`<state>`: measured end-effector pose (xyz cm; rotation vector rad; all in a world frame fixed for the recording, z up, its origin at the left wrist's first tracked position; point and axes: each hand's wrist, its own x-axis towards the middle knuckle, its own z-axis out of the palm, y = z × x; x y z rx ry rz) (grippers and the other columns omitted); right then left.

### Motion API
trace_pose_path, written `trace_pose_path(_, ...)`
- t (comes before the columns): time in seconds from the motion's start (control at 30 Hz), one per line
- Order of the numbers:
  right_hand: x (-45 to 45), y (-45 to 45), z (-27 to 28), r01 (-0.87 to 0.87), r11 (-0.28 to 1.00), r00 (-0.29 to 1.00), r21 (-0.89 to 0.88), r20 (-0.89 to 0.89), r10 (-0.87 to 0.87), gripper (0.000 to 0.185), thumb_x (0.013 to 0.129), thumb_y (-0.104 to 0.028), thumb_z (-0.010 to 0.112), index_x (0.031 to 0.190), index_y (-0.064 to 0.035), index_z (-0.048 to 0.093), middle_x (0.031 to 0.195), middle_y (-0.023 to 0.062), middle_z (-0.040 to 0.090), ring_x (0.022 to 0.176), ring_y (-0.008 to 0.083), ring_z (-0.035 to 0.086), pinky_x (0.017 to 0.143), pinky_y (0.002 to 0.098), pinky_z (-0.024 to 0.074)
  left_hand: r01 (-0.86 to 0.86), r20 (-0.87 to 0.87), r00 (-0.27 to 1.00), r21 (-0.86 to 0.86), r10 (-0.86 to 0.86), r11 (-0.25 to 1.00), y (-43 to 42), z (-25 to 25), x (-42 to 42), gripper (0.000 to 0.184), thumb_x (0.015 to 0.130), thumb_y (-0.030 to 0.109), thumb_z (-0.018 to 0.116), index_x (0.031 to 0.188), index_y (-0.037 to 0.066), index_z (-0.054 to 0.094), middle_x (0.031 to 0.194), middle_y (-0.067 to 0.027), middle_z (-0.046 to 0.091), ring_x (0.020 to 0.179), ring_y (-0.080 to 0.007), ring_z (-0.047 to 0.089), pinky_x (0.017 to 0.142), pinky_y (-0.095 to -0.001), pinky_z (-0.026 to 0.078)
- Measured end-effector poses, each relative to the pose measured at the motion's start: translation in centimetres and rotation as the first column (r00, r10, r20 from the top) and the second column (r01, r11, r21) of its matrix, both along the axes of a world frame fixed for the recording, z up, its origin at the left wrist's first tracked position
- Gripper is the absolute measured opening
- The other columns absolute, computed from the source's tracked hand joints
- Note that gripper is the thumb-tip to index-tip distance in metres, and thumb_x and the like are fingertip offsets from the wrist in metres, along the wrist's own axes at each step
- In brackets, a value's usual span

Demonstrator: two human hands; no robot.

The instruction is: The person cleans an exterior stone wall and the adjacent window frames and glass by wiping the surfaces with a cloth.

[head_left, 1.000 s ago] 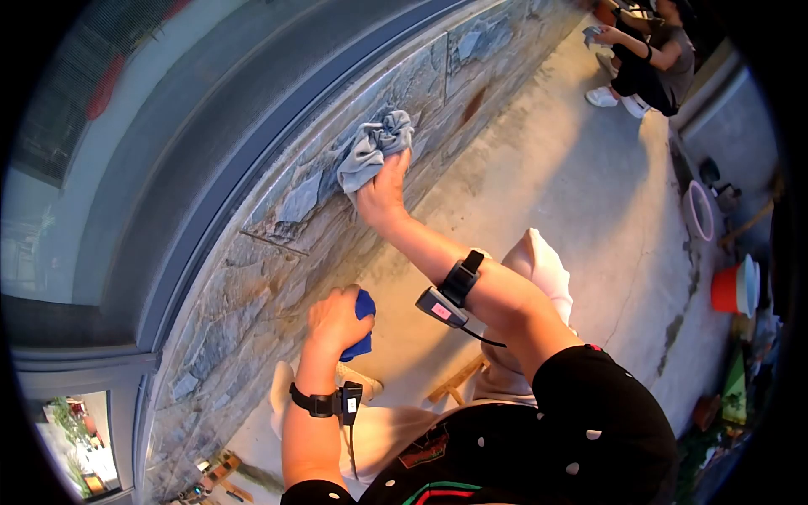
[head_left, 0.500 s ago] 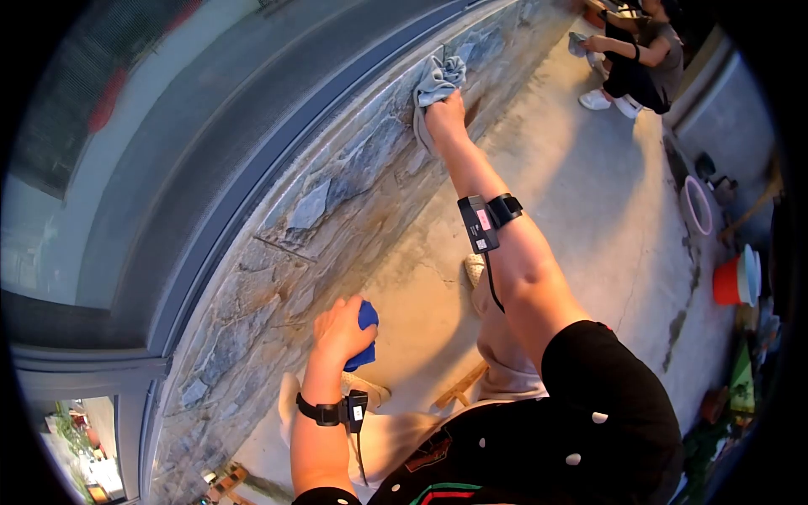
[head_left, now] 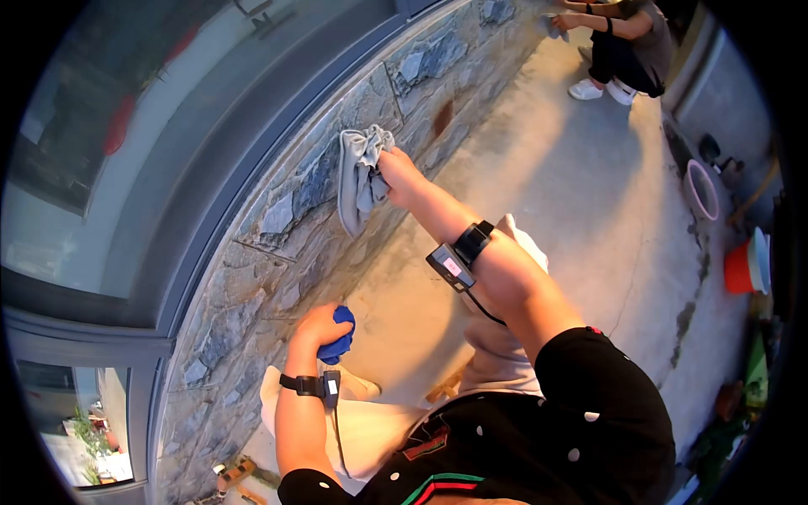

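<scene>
A crumpled grey cloth point(head_left: 360, 181) is bunched in my right hand point(head_left: 399, 175), held against or just in front of the stone-faced wall point(head_left: 278, 215). My fingers are closed round its edge, and part of it hangs down. Lower down, near the foot of the wall, my left hand point(head_left: 317, 326) is wrapped round a folded blue cloth point(head_left: 338, 335). That hand is over the concrete floor beside my left foot. Both forearms wear black straps with small boxes and cables.
A window frame point(head_left: 227, 194) runs along the wall's top. Ahead, another person point(head_left: 627, 42) crouches with a grey cloth in hand. To the right stand a red bucket point(head_left: 739, 268) and a pink-rimmed basin point(head_left: 701, 190). A wooden stool point(head_left: 448, 387) is partly visible below me.
My right hand has brought the grey cloth back along the wall, toward me and to the left. My left hand, still gripping the blue cloth, has shifted slightly left.
</scene>
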<state>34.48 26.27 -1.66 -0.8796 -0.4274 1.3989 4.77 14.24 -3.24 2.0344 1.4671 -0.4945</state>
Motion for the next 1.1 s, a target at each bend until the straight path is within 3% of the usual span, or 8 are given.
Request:
trace_pose_path(0.1, 2.7, -0.4, -1.4, -0.019, 0.996, 0.991, -0.089, -0.134, 0.007, 0.017, 0.094, -0.022, 0.059, 0.102, -0.0080, 0.065, 0.094, 0.0066, 0.071, 0.081, 0.0208, 0.069, 0.073, 0.0385, 0.0561, 0.028, -0.004, 1.000, -0.056, -0.028, 0.998, -1.4, -1.1, 0.4, 0.067, 0.071, 0.043, 0.071, 0.129, 0.010, 0.061, 0.118, -0.0220, 0.067, 0.111, -0.0366, 0.064, 0.096, -0.0431, 0.050)
trace_pose_path(0.3, 7.7, -0.9, -3.4, 0.012, 0.991, 0.978, -0.133, -0.204, -0.039, 0.017, 0.094, -0.022, 0.060, 0.098, -0.0065, 0.067, 0.094, 0.0097, 0.071, 0.080, 0.0229, 0.069, 0.075, 0.0419, 0.0566, -0.012, 0.018, 1.000, -0.023, 0.013, 1.000, -3.6, 5.9, 5.0, 0.064, 0.072, 0.043, 0.073, 0.128, 0.014, 0.061, 0.114, -0.0201, 0.068, 0.106, -0.0356, 0.065, 0.093, -0.0425, 0.051)
trace_pose_path(0.37, 9.0, -1.6, -2.8, 0.149, 0.982, 0.957, -0.120, -0.234, -0.174, 0.017, 0.094, -0.021, 0.060, 0.099, -0.0061, 0.066, 0.092, 0.0095, 0.071, 0.080, 0.0230, 0.069, 0.074, 0.0411, 0.0561, -0.011, 0.011, 1.000, -0.035, 0.011, 0.999, -3.6, 8.4, 7.6, 0.062, 0.073, 0.041, 0.073, 0.127, 0.013, 0.061, 0.110, -0.0185, 0.069, 0.102, -0.0344, 0.067, 0.090, -0.0418, 0.051)
trace_pose_path(0.63, 12.4, -3.3, -0.9, 0.258, 0.964, 0.887, -0.061, -0.381, -0.262, 0.016, 0.093, -0.019, 0.062, 0.102, -0.0065, 0.065, 0.092, 0.0065, 0.069, 0.080, 0.0188, 0.066, 0.071, 0.0369, 0.0548, 0.354, 0.065, 0.934, -0.026, -0.352, 0.935, -4.1, 13.4, 18.7, 0.063, 0.075, 0.038, 0.071, 0.130, 0.010, 0.058, 0.113, -0.0206, 0.067, 0.099, -0.0336, 0.066, 0.087, -0.0405, 0.052)
trace_pose_path(0.83, 13.4, -3.3, -1.8, 0.393, 0.919, 0.911, 0.021, -0.143, -0.387, 0.017, 0.091, -0.015, 0.065, 0.106, -0.0074, 0.065, 0.095, 0.0062, 0.068, 0.083, 0.0187, 0.067, 0.071, 0.0364, 0.0561, 0.631, 0.199, 0.768, -0.077, -0.608, 0.772, -3.3, 8.8, 22.0, 0.063, 0.076, 0.040, 0.068, 0.129, 0.009, 0.057, 0.115, -0.0214, 0.066, 0.103, -0.0378, 0.065, 0.090, -0.0434, 0.051)
trace_pose_path(0.87, 14.0, -3.5, -1.8, 0.378, 0.923, 0.914, -0.074, -0.130, -0.384, 0.021, 0.091, -0.015, 0.066, 0.109, -0.0056, 0.062, 0.096, 0.0077, 0.068, 0.084, 0.0190, 0.067, 0.071, 0.0359, 0.0561, 0.641, 0.217, 0.758, -0.070, -0.615, 0.765, -3.0, 7.6, 22.4, 0.063, 0.076, 0.040, 0.068, 0.129, 0.009, 0.057, 0.115, -0.0214, 0.066, 0.103, -0.0378, 0.065, 0.090, -0.0434, 0.051)
trace_pose_path(0.93, 14.5, -4.6, -0.7, 0.386, 0.919, 0.917, -0.086, -0.069, -0.392, 0.023, 0.091, -0.016, 0.066, 0.111, -0.0047, 0.061, 0.097, 0.0083, 0.067, 0.084, 0.0188, 0.067, 0.071, 0.0359, 0.0561, 0.711, 0.083, 0.703, -0.110, -0.706, 0.695, -2.3, 6.3, 24.0, 0.061, 0.074, 0.037, 0.068, 0.127, 0.008, 0.058, 0.110, -0.0210, 0.068, 0.100, -0.0390, 0.065, 0.088, -0.0450, 0.052)
trace_pose_path(1.1, 13.3, -4.4, -1.1, 0.445, 0.890, 0.895, -0.094, 0.068, -0.441, 0.024, 0.094, -0.016, 0.063, 0.113, -0.0030, 0.057, 0.097, 0.0090, 0.067, 0.082, 0.0179, 0.067, 0.068, 0.0347, 0.0554, 0.720, 0.160, 0.687, -0.017, -0.709, 0.694, -1.6, 3.7, 25.5, 0.058, 0.072, 0.034, 0.068, 0.124, 0.009, 0.061, 0.100, -0.0200, 0.070, 0.096, -0.0373, 0.067, 0.083, -0.0462, 0.053)
